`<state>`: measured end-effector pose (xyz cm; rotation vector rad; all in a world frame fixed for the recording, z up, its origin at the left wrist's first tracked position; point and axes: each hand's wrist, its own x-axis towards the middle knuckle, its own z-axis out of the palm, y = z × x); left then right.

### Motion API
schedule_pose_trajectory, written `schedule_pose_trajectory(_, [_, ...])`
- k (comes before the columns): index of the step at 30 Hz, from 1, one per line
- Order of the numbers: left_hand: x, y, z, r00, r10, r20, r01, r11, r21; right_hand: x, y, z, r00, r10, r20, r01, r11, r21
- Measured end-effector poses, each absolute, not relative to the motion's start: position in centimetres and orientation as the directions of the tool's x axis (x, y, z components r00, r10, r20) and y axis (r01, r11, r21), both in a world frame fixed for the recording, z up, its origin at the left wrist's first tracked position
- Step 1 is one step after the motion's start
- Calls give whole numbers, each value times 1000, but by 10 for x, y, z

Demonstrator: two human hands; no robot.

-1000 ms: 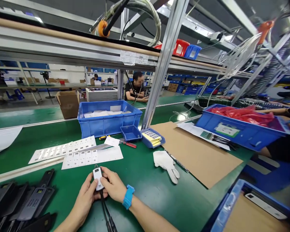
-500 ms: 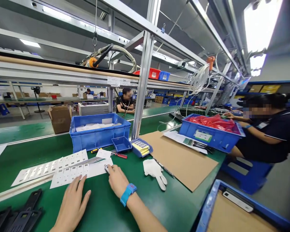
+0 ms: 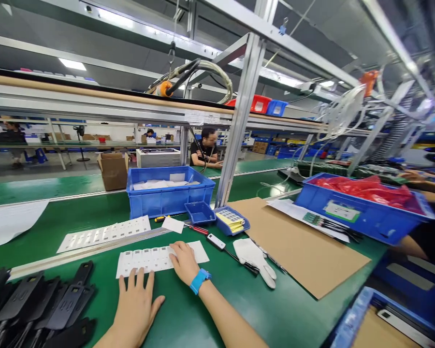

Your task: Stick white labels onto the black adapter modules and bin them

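A white sheet of labels with small grey windows (image 3: 159,258) lies on the green table before me. My left hand (image 3: 137,295) is open, fingers spread, its fingertips at the sheet's lower edge. Over the right part of that sheet rests my right hand (image 3: 184,265), a blue wrist strap on its wrist; its fingers are slightly bent, with nothing visible held in them. Just right of it lies a white and black handheld device (image 3: 216,241) with a dark lead, partly across a white glove (image 3: 252,253).
A second label sheet (image 3: 105,234) lies farther left. Black plastic parts (image 3: 61,304) are piled at lower left. Behind stand a blue bin (image 3: 170,200), a small tray (image 3: 199,212) and a red screwdriver (image 3: 197,229). Cardboard (image 3: 304,246) and a bin with red bags (image 3: 362,212) are at right.
My right hand has let go of the small device, which now lies on the table, and has moved onto the label sheet. The near sheet has separated from the far one. The view has turned left.
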<state>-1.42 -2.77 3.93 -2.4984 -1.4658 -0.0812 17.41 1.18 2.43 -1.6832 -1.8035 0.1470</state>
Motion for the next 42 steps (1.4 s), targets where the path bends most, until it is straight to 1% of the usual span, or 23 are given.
schedule_pose_trajectory(3, [-14,-30,42,488,860,145,871,-470,-145,175,16,17,40,930,364,838,167,-520])
schedule_pose_trajectory(9, [-11,-35,52,467,883,50,884,-465,-53,172,21,10,36,937,347,831,165,-531])
schedule_pose_trajectory(13, [-11,-38,54,467,883,43,884,-467,-19,173,22,5,27,935,355,822,182,-540])
schedule_pose_trajectory(15, [-12,-40,51,469,881,62,883,-469,-9,174,23,5,30,917,397,791,221,-570])
schedule_pose_trajectory(17, [-13,-41,47,462,883,88,886,-463,-5,176,21,9,46,876,480,717,305,-627])
schedule_pose_trajectory(19, [-14,-38,47,443,891,96,896,-443,-30,177,17,16,107,817,567,607,398,-688])
schedule_pose_trajectory(21, [-18,-32,55,415,906,80,909,-410,-68,178,11,25,223,762,608,500,446,-742])
schedule_pose_trajectory(23, [-28,-25,73,384,922,54,920,-378,-100,178,1,33,344,742,575,402,437,-804])
schedule_pose_trajectory(25, [-45,-19,98,341,940,31,933,-334,-131,178,-9,39,402,774,490,299,394,-869])
schedule_pose_trajectory(28, [-82,-22,134,266,964,-24,946,-265,-187,177,-22,43,402,830,386,163,350,-922])
schedule_pose_trajectory(30, [-106,-33,148,267,958,-106,938,-283,-201,174,-27,46,389,843,372,113,357,-927])
schedule_pose_trajectory(33, [-129,-52,148,259,940,-223,925,-308,-223,169,-32,53,350,858,376,83,372,-925])
schedule_pose_trajectory(35, [-135,-62,144,235,942,-239,919,-296,-261,165,-35,57,322,867,379,67,379,-923])
schedule_pose_trajectory(37, [-135,-64,145,229,952,-201,921,-279,-272,162,-37,60,308,875,374,49,378,-924])
schedule_pose_trajectory(38, [-134,-63,147,245,958,-150,936,-275,-222,160,-38,60,305,879,368,39,374,-927])
schedule_pose_trajectory(39, [-132,-60,150,267,960,-80,954,-275,-117,159,-39,61,305,883,357,25,367,-930])
schedule_pose_trajectory(40, [-128,-57,153,282,959,-11,958,-281,49,158,-40,61,302,890,341,4,356,-934])
schedule_pose_trajectory(41, [-122,-52,154,286,957,40,920,-286,268,158,-40,62,298,899,322,-26,345,-938])
schedule_pose_trajectory(42, [-115,-47,153,284,957,52,816,-270,511,157,-40,62,288,909,302,-62,333,-941])
